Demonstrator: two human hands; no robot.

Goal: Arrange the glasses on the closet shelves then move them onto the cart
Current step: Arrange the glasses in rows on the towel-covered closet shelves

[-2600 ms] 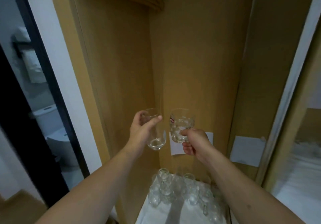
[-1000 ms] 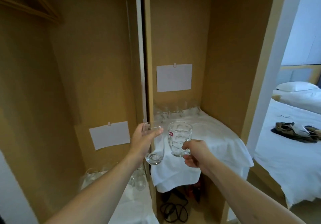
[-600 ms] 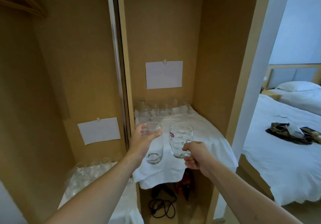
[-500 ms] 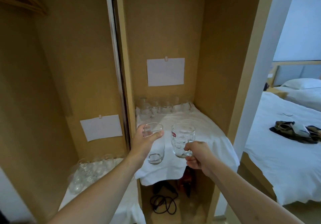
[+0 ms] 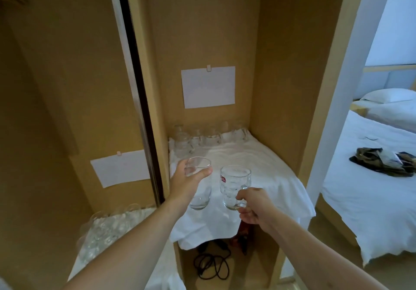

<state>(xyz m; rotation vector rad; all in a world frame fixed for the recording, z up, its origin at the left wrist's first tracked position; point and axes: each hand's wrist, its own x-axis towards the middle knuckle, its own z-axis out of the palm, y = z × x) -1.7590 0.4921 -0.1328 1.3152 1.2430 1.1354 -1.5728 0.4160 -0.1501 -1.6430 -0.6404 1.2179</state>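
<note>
As before, hands (image 5: 186,184) gripping glasses (image 5: 199,186), shelf (image 5: 254,168) nearer

Tan wooden closet walls (image 5: 213,19) fill most of the frame, split by a dark sliding-door rail (image 5: 132,82) left of centre. White paper sheets hang at centre (image 5: 208,87) and lower left (image 5: 120,169). A black cable (image 5: 211,265) coils on the floor at bottom centre. At right, a bed (image 5: 369,177) in white linen carries dark clothing (image 5: 382,161) under a pale wall.

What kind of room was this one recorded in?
Probably a hotel-style bedroom: an open wooden closet with cloth-covered shelves, and white-sheeted beds with a pillow alongside.
</note>
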